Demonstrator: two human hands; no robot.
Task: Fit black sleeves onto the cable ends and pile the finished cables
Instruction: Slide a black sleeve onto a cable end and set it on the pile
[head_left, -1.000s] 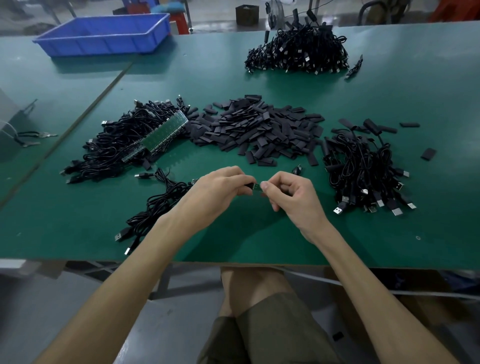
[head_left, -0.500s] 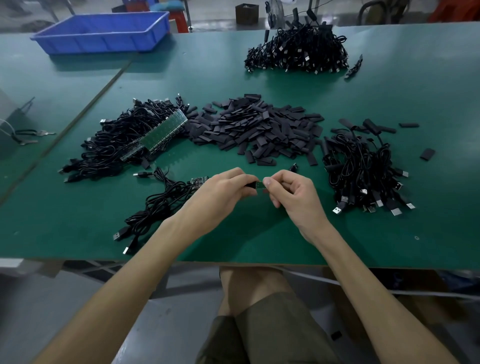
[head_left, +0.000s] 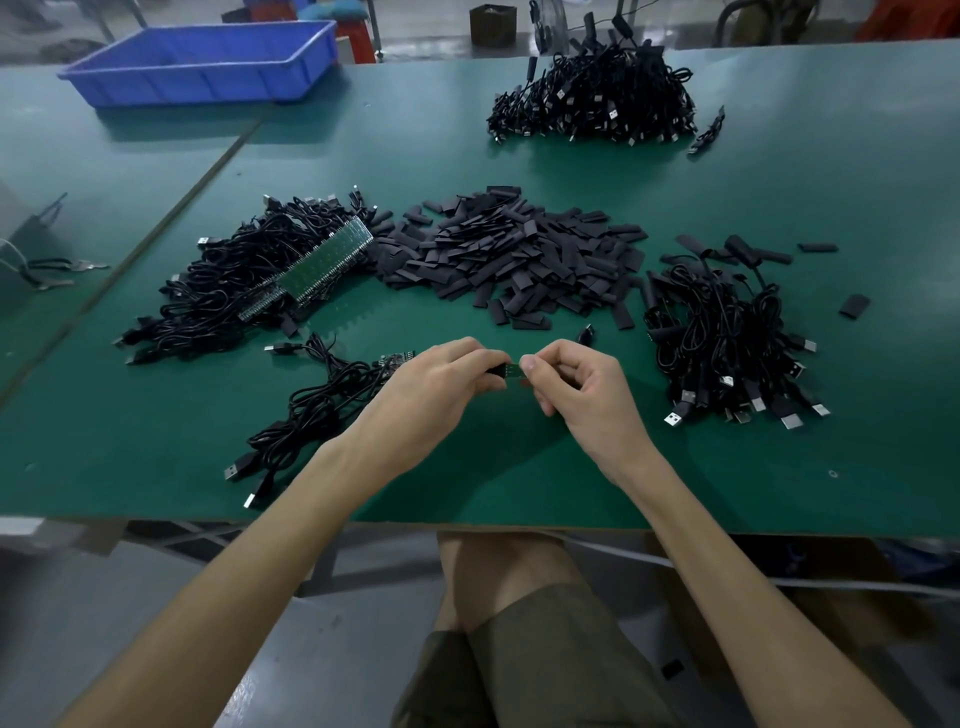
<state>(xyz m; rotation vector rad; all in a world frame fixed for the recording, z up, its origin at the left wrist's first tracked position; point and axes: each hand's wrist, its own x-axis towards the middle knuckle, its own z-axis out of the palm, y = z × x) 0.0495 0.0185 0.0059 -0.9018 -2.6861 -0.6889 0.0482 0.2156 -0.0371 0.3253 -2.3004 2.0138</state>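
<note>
Head view | left hand (head_left: 434, 395) and right hand (head_left: 582, 400) both pinching one cable end (head_left: 511, 370) | seeming light, thin, bendy | gripping near the tip looking safest

Green worktable (head_left: 779, 156), grey floor (head_left: 130, 623), blue bin (head_left: 208, 78)

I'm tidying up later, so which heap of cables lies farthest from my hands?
The far heap, beyond the pile of black sleeves. The left heap, right heap and small bunch lie beside that pile or nearer.
</note>
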